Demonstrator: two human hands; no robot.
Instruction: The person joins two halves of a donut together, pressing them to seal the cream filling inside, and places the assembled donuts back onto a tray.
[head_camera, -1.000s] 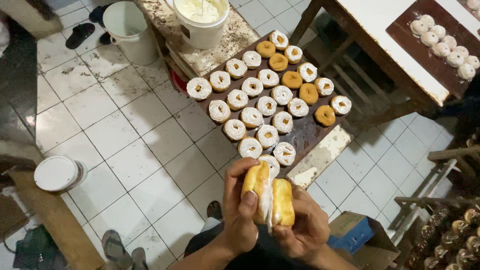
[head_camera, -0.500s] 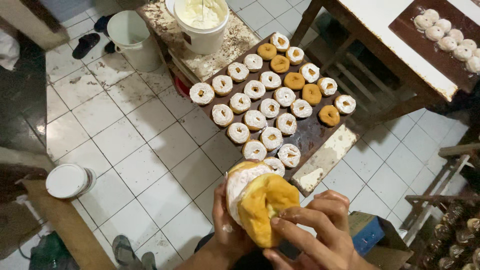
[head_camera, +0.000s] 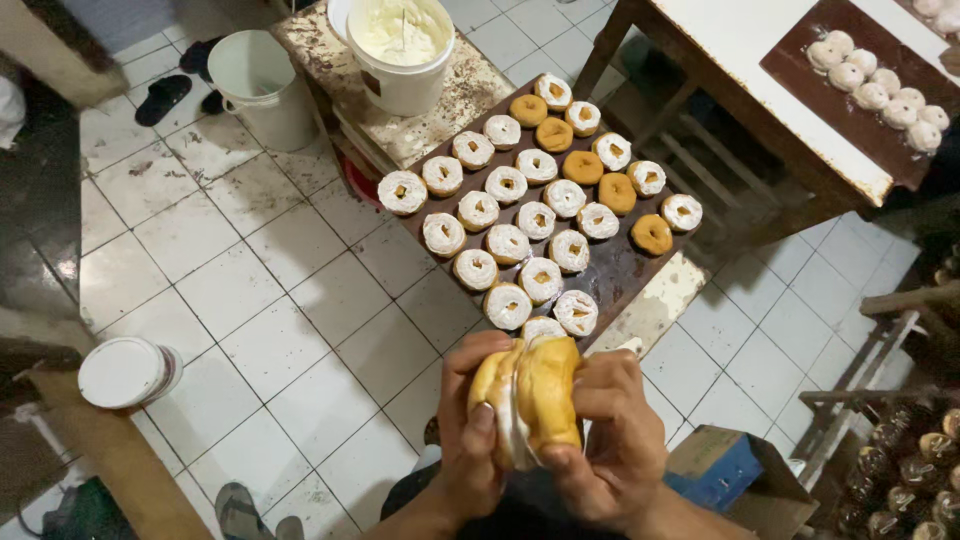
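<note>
The doughnuts (head_camera: 527, 400) have swung back edge-on, two pressed face to face with white cream between, where a moment ago one showed its ring. Beyond them lies the long tray (head_camera: 630, 268) of iced doughnuts. Left hand (head_camera: 468, 430) and right hand (head_camera: 610, 440) clamp the pair near the body: soft, light, cream slippery, best held by the browned outer sides.

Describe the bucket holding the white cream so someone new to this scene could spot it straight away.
Start at the long dark tray of ring doughnuts on the tiled floor. At its far end a speckled low stand carries the white plastic bucket of cream. Unlike the empty white bucket on the floor beside it, this one is full.
</note>
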